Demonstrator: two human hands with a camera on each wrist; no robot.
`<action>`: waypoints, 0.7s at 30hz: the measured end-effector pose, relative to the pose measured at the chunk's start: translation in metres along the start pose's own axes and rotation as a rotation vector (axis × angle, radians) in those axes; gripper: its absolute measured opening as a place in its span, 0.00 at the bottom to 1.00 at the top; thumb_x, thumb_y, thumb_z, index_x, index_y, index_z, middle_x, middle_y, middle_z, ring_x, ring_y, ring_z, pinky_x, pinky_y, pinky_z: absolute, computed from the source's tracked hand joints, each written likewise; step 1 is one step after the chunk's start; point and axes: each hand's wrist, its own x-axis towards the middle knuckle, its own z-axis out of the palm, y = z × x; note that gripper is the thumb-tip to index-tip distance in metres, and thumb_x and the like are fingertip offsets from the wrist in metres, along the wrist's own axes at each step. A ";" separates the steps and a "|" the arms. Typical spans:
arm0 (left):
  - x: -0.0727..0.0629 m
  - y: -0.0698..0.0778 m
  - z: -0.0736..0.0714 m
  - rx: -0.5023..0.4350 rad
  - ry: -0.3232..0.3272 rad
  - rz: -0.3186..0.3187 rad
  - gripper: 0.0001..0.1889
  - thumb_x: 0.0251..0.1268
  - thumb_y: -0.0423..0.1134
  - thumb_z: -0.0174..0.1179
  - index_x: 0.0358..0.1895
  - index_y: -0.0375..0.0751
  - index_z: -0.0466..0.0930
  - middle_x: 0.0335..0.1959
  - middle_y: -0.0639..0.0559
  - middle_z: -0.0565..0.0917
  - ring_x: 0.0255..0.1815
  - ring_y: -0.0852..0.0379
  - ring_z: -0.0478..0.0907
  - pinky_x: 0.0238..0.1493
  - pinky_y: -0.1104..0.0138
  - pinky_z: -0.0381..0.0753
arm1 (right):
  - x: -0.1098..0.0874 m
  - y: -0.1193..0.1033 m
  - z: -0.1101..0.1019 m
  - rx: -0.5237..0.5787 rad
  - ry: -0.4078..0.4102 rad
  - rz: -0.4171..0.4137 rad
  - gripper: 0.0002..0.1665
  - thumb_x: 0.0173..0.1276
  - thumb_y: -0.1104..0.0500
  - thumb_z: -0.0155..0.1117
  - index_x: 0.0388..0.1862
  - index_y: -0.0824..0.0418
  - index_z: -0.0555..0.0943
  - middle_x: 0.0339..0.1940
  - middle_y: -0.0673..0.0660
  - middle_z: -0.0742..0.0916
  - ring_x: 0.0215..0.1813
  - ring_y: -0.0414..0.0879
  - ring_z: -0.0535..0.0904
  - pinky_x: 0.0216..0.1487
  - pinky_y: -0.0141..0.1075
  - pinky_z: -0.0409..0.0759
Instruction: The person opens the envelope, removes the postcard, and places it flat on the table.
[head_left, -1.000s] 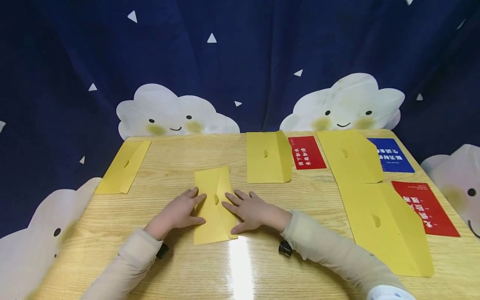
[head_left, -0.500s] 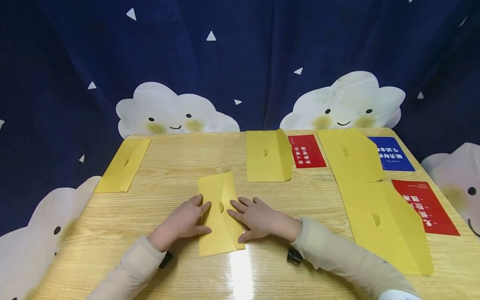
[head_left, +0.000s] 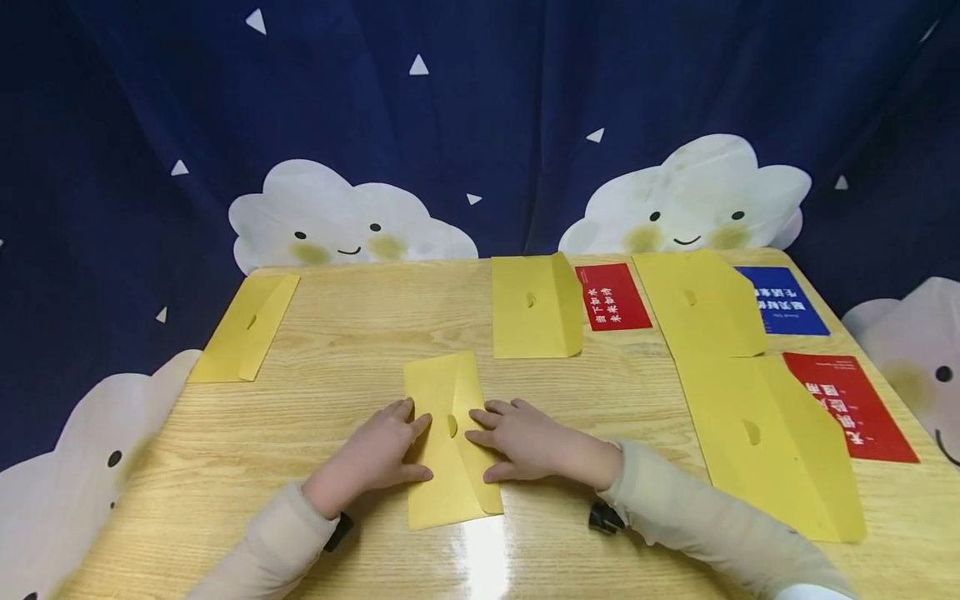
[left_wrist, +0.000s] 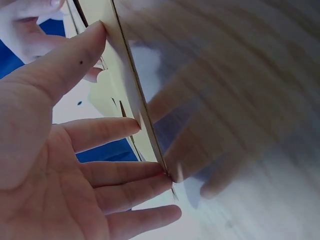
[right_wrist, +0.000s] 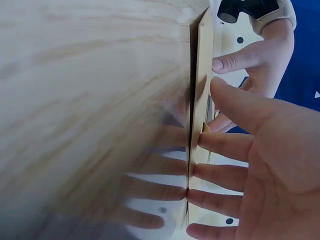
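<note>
The left hand (head_left: pixel 375 450), its fingers extended and clamped on nothing, rests its fingertips along the left long edge of a flat, oblong yellow paper envelope (head_left: pixel 447 450), which lies directly to that hand's right on the pale wood-grain desk (head_left: pixel 360 325). The envelope's long axis runs away from the person, its far end leaning slightly left, with its flap folded over on the right side. At the opposite long edge, the right hand (head_left: pixel 528 442) has its fingers straight and apart, tips touching the flap side, so the envelope sits between the two hands and neither is clearly nearer. Counted from left to right, there are five yellow envelopes: one folded flat at the far left (head_left: pixel 243 329), the one between the hands, one with its flap spread at the back (head_left: pixel 525 325), and two larger ones at the right, the rear one (head_left: pixel 693 312) and the front one (head_left: pixel 768 458), both with flaps spread. Three printed rectangular cards lie beside these spread flaps: a small red one (head_left: pixel 615 297), a blue one (head_left: pixel 791 304) and a larger red one (head_left: pixel 866 408), the last two partly covered.
</note>
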 end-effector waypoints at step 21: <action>-0.002 0.014 0.002 0.039 -0.028 0.035 0.38 0.49 0.57 0.64 0.60 0.34 0.70 0.59 0.25 0.64 0.61 0.30 0.60 0.54 0.43 0.64 | -0.021 0.011 0.005 0.106 0.081 -0.087 0.26 0.63 0.47 0.58 0.59 0.55 0.75 0.62 0.61 0.73 0.63 0.59 0.66 0.57 0.51 0.67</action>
